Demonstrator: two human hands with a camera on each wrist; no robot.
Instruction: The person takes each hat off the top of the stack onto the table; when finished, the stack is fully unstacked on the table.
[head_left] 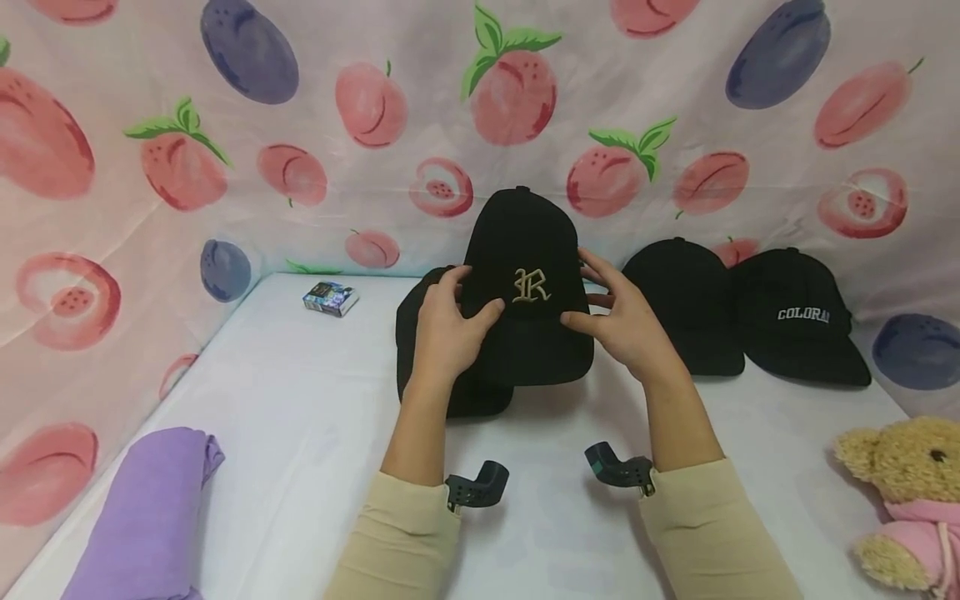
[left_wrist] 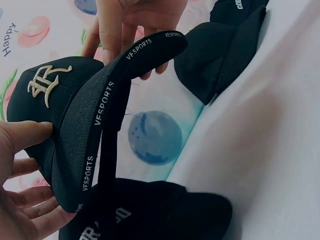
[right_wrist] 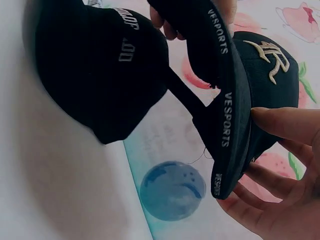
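Observation:
Both hands hold a black baseball cap (head_left: 525,237) with a gold embroidered letter R, raised in front of the fabric backdrop. My left hand (head_left: 448,329) grips its left side, thumb on the front near the brim; my right hand (head_left: 628,325) does the same on the right side. In the left wrist view, "VESPORTS" lettering runs along the edge of the brim (left_wrist: 95,125). A second black cap (head_left: 476,402) with pale lettering sits on the table behind and left of the held one, partly hidden by it and my left hand.
Two more black caps stand side by side at the back right, one plain (head_left: 686,308), one lettered (head_left: 795,308). A small patterned box (head_left: 331,298) lies at the back left, a folded purple cloth (head_left: 146,508) at front left. A teddy bear (head_left: 911,467) sits at front right.

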